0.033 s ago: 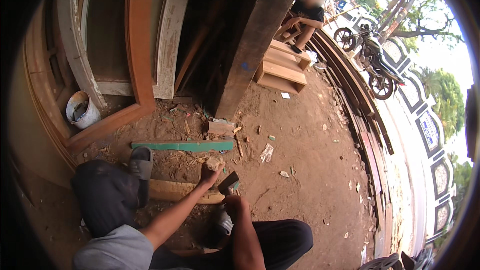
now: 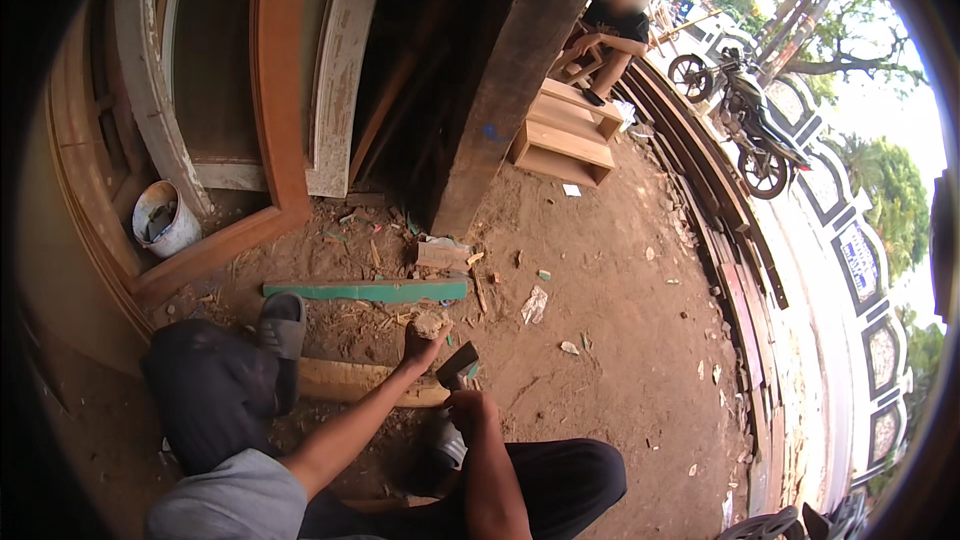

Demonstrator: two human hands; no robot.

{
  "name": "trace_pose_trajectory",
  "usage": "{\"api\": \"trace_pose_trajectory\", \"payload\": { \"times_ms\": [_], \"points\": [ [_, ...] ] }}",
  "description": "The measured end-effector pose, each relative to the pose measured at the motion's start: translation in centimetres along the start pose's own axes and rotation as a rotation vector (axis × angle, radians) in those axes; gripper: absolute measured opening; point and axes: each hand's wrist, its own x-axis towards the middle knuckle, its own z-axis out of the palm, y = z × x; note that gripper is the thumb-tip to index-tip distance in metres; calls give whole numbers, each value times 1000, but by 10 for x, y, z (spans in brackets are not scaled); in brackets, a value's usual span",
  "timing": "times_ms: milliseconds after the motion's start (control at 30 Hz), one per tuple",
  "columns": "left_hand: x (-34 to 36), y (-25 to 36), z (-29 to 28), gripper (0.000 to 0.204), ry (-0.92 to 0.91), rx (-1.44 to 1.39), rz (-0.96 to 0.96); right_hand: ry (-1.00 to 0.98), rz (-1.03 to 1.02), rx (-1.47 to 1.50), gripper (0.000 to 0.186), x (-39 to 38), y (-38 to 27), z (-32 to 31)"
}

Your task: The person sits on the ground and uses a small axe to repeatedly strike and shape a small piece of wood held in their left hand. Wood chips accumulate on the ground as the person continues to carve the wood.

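Note:
My left hand (image 2: 418,348) is wrapped round an upright piece of rough, pale wood (image 2: 431,324). My right hand (image 2: 466,405), just below and to the right, grips a hammer-like tool (image 2: 456,363) with a dark, blocky head; its handle is mostly hidden. A pale wooden beam (image 2: 345,381) lies on the ground beneath my hands, between my sandalled feet. A green-painted plank (image 2: 365,291) lies parallel to it, farther away, among wood chips.
Door frames (image 2: 270,90) lean at the left beside a white bucket (image 2: 180,220). A dark post (image 2: 490,100) rises ahead. A seated person (image 2: 610,35) is behind wooden shelving (image 2: 560,140). Stacked planks (image 2: 730,270) and a motorbike (image 2: 750,125) line the right, before a fence.

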Motion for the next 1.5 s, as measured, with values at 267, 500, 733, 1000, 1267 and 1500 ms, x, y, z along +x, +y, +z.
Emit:
{"api": "trace_pose_trajectory", "payload": {
  "times_ms": [267,500,733,1000,1267,1500],
  "points": [
    [-11,-10,-12,30,26,180,29,-112,-10,526,15,-2,-16,-11],
    [-12,-23,-4,24,-19,237,163,-131,-123,59,15,-6,-9,-18],
    [-3,-27,-25,31,-76,218,112,-201,461,541,18,-24,-99,-49],
    [-15,-7,-20,31,-81,242,36,189,273,526,28,-84,-214,-112],
    [-7,-35,-13,26,-114,243,-30,258,88,140,34,-99,-239,-95],
    [25,-148,-24,48,-126,20,-276,289,8,76,39,-110,-282,-94]
  ]
}}
